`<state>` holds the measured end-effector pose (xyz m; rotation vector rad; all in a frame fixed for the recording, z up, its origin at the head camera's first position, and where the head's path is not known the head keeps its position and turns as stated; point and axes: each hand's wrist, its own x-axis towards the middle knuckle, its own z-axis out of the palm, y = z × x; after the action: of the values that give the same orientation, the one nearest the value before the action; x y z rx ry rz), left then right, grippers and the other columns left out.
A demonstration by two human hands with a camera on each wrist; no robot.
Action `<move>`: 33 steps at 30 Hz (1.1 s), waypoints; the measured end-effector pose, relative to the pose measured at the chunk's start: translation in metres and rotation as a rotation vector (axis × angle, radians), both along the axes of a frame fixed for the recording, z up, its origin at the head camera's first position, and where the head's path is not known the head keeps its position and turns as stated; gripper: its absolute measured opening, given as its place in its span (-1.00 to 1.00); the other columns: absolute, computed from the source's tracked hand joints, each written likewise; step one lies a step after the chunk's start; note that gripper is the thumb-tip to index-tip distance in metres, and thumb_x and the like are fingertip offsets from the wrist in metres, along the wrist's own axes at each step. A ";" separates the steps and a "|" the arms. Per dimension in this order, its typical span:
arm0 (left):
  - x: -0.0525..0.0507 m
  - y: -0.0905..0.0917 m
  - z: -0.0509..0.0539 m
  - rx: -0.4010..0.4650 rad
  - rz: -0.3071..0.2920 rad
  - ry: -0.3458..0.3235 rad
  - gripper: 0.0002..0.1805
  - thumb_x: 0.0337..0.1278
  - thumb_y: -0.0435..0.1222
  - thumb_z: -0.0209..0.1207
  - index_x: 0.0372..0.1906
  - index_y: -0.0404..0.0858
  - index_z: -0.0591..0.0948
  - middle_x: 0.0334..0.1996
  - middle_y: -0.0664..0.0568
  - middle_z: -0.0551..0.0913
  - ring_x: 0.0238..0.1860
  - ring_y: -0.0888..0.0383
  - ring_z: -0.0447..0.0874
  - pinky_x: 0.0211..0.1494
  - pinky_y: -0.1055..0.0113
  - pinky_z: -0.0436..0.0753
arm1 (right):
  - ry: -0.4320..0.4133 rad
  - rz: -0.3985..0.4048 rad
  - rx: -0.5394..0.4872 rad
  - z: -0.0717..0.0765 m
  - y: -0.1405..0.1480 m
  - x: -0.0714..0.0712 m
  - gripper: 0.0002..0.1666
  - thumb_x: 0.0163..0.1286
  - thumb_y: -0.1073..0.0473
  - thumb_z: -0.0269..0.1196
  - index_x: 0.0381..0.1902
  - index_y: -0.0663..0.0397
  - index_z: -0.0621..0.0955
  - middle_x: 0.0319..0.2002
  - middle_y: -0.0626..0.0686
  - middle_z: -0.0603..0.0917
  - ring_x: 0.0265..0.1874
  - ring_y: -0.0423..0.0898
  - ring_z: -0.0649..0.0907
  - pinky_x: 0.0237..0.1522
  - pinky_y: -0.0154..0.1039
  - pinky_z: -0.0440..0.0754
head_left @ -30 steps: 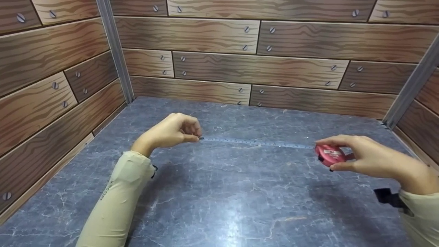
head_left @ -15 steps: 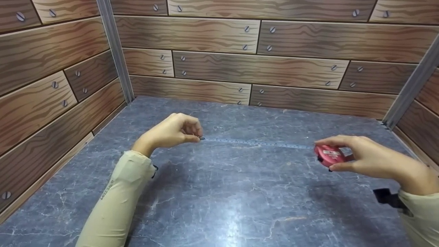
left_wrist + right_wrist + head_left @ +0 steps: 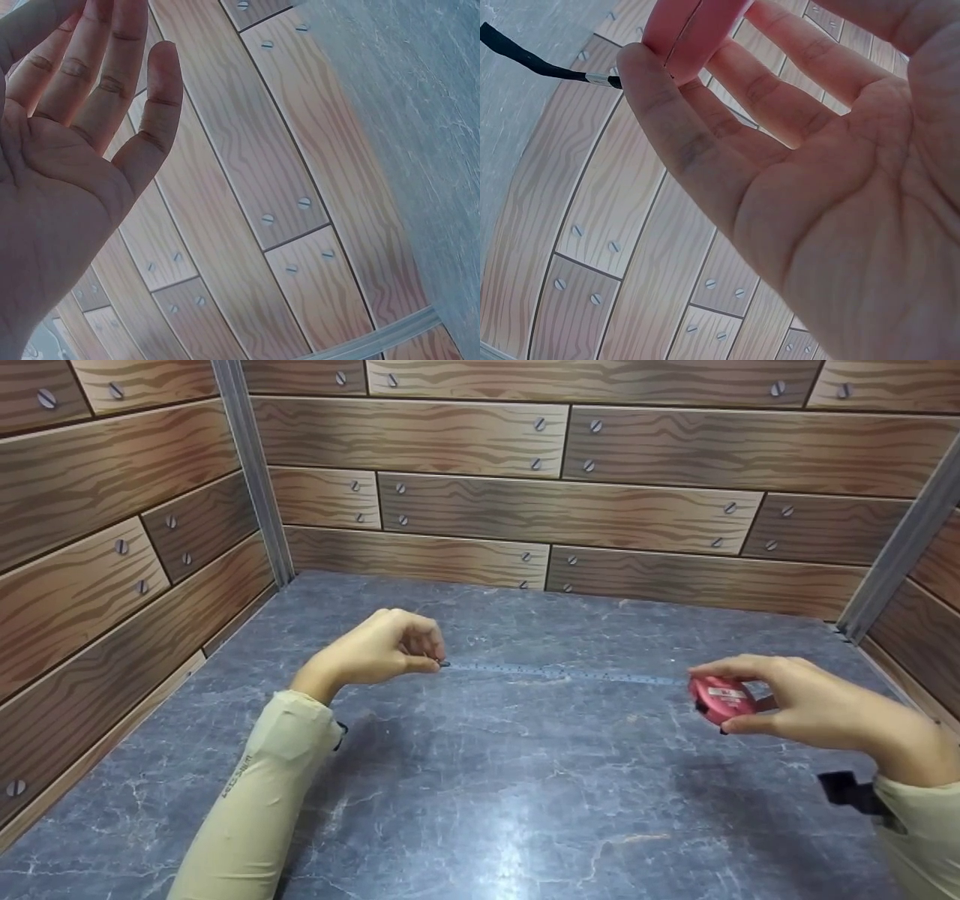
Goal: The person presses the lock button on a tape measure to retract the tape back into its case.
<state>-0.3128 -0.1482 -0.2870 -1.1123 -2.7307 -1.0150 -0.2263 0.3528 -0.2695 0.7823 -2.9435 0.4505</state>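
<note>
The case (image 3: 721, 697) is red and rounded, with a pale label whose print is too small to read. It is positioned above the table (image 3: 487, 757), gripped between the thumb and fingers of the right hand (image 3: 817, 705). The tape (image 3: 559, 671), thin, bluish and marked with dark graduations, extends from the case to the left hand (image 3: 367, 649), whose thumb and fingers pinch the dark tip (image 3: 444, 664). A black strap (image 3: 532, 64) with a silver clasp adjoins the case.

This looks like a walled booth. Plank-printed panels (image 3: 480, 514) stand left, right and far, with metal posts (image 3: 255, 472) at the far corners of a marbled tabletop (image 3: 480, 765).
</note>
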 end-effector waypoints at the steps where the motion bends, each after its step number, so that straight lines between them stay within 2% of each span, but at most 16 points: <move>1: 0.000 0.000 0.000 0.002 -0.002 0.001 -0.92 0.27 -0.38 0.46 -0.27 -0.19 0.76 -0.34 0.02 0.83 -0.32 0.12 0.77 -0.17 0.31 0.73 | -0.005 -0.002 -0.003 0.000 0.000 0.000 -0.19 0.26 0.10 0.60 0.45 0.01 0.60 0.15 0.05 0.78 -0.11 -0.38 0.62 -0.20 -0.38 0.63; 4: 0.001 0.000 0.000 0.003 -0.003 -0.003 -0.92 0.26 -0.38 0.47 -0.27 -0.18 0.76 -0.34 0.02 0.84 -0.31 0.07 0.78 -0.17 0.30 0.73 | -0.018 -0.003 -0.013 0.000 0.000 0.000 -0.19 0.25 0.12 0.60 0.45 0.03 0.60 0.16 0.07 0.78 -0.12 -0.39 0.62 -0.20 -0.38 0.66; 8: 0.001 0.001 0.001 -0.006 0.000 -0.002 -0.91 0.26 -0.38 0.47 -0.27 -0.17 0.77 -0.35 0.03 0.83 -0.33 0.11 0.76 -0.20 0.32 0.72 | -0.047 -0.005 -0.030 0.000 -0.002 0.000 -0.18 0.26 0.17 0.59 0.46 0.07 0.58 0.20 0.14 0.77 -0.10 -0.43 0.63 -0.16 -0.38 0.71; 13: 0.002 0.002 0.001 -0.010 -0.002 -0.004 -0.92 0.26 -0.38 0.47 -0.26 -0.17 0.77 -0.36 0.04 0.83 -0.31 0.01 0.79 -0.21 0.34 0.70 | -0.089 -0.008 -0.051 -0.001 -0.002 0.000 -0.18 0.28 0.21 0.57 0.48 0.12 0.55 0.25 0.22 0.73 -0.08 -0.45 0.64 -0.10 -0.38 0.76; 23: 0.003 0.003 0.001 -0.006 -0.004 -0.012 -0.92 0.27 -0.37 0.47 -0.26 -0.17 0.76 -0.34 0.03 0.83 -0.31 0.04 0.79 -0.19 0.31 0.72 | -0.015 0.015 -0.031 -0.001 0.000 0.000 -0.19 0.24 0.16 0.60 0.44 0.05 0.60 0.15 0.09 0.77 -0.07 -0.42 0.62 -0.15 -0.40 0.72; 30: 0.004 0.003 0.002 -0.016 0.001 -0.015 -0.92 0.28 -0.38 0.46 -0.27 -0.17 0.75 -0.33 0.03 0.83 -0.35 0.21 0.74 -0.18 0.30 0.74 | -0.020 0.000 -0.015 -0.001 -0.002 0.000 -0.19 0.25 0.15 0.60 0.45 0.03 0.59 0.18 0.11 0.76 -0.04 -0.41 0.62 -0.13 -0.39 0.72; 33: 0.004 0.003 0.003 -0.018 0.004 -0.019 -0.92 0.28 -0.38 0.46 -0.26 -0.18 0.76 -0.34 0.02 0.83 -0.35 0.22 0.74 -0.18 0.29 0.74 | -0.026 -0.002 -0.018 -0.001 -0.002 0.000 -0.19 0.25 0.16 0.60 0.45 0.03 0.59 0.18 0.12 0.76 -0.04 -0.40 0.63 -0.13 -0.38 0.73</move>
<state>-0.3092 -0.1449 -0.2843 -1.1046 -2.7610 -1.0080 -0.2263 0.3503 -0.2706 0.7767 -2.9598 0.4899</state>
